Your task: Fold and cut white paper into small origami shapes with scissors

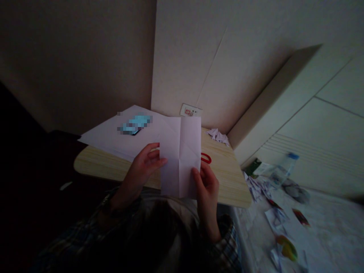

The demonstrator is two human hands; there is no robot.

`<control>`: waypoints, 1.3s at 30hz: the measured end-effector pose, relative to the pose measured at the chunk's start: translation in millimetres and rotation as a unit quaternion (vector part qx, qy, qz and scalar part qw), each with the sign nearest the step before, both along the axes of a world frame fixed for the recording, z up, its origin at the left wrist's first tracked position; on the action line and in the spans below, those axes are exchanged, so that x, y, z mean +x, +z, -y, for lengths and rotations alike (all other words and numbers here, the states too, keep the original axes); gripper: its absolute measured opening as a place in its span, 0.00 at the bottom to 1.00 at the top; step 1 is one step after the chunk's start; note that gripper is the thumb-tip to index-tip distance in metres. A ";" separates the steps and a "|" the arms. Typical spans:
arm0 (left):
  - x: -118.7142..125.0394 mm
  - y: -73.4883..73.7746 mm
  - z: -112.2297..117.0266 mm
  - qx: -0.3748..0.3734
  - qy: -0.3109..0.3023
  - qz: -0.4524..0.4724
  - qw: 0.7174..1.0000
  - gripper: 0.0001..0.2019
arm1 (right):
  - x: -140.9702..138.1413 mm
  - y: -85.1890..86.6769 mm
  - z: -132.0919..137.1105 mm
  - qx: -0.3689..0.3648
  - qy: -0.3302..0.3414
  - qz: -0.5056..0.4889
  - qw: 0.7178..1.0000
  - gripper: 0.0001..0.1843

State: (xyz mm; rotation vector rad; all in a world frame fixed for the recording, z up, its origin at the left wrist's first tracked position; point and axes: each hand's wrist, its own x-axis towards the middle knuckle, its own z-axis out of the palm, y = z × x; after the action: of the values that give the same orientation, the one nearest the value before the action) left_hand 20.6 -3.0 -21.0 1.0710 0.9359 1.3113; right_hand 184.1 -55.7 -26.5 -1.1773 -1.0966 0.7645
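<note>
I hold a creased white sheet of paper (181,155) upright in front of me, above the near edge of a small light wooden table (227,178). My left hand (143,167) pinches the sheet's left edge, fingers closed on it. My right hand (207,182) grips the lower right edge with the thumb on the front. Fold lines cross the sheet lengthwise and sideways.
Larger white sheets (113,138) lie on the table's far left. Red scissors handles (206,157) peek out behind the held sheet. Folded paper bits (218,135) sit at the back corner. On the bed to the right lie a plastic bottle (281,170), folded papers (257,186) and wrappers. A wall socket (191,110) is behind.
</note>
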 end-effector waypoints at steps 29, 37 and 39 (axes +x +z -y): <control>-3.1 4.6 -10.6 0.006 0.077 0.065 0.995 0.24 | 56.3 -29.4 -60.3 -0.011 -0.008 0.463 0.886 0.16; -3.2 3.4 -16.7 0.042 0.109 0.049 0.992 0.20 | 63.5 -30.5 -65.5 -0.024 -0.022 0.473 0.880 0.14; -3.8 2.6 -17.9 0.054 0.106 0.048 0.992 0.21 | 68.2 -31.3 -67.3 -0.025 -0.018 0.469 0.883 0.14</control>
State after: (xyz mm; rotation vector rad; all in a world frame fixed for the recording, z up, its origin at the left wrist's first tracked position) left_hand 16.8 15.0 -18.4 1.0012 0.9356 1.5903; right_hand 252.3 11.7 -57.7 -1.6646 -1.8348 0.1424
